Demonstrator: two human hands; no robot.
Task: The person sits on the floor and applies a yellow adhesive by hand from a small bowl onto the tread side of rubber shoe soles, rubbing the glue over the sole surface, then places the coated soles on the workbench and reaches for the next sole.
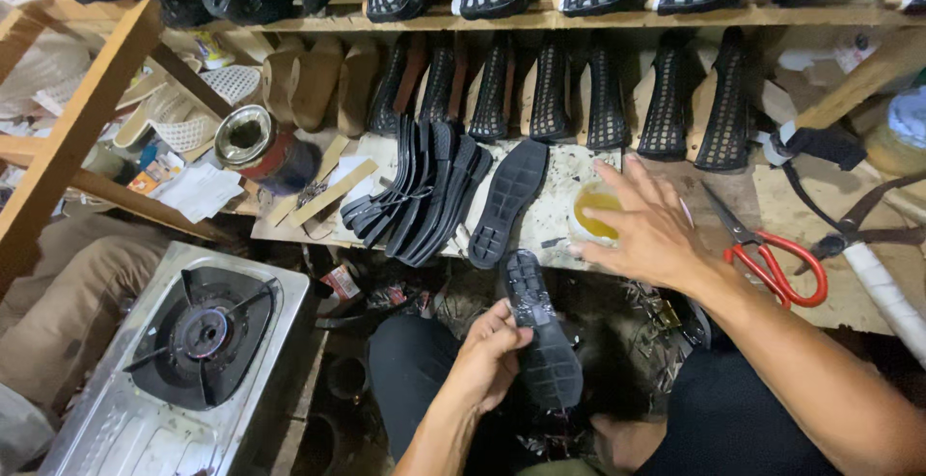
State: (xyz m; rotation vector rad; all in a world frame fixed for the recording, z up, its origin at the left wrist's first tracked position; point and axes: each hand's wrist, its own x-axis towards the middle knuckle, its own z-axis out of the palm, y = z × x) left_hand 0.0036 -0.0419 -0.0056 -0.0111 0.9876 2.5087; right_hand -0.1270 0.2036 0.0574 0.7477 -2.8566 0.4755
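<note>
- A black shoe sole (540, 341) sits in the left hand (485, 358), below the desk's front edge, tread facing up; the fingers (509, 339) wrap its side.
- The right hand (648, 230) hovers with fingers spread and empty over a yellow glue dish (592, 212) near the desk (550, 216) edge.
- A fanned stack of black soles (424, 196) and one single sole (506, 201) lie just left of the dish.
- Red-handled scissors (772, 259) lie to the right, well apart.
- A gas stove (183, 360) crowds the lower left.

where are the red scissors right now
In the head view, the red-handled scissors lie on the workbench at right, just beyond the right hand.
</note>
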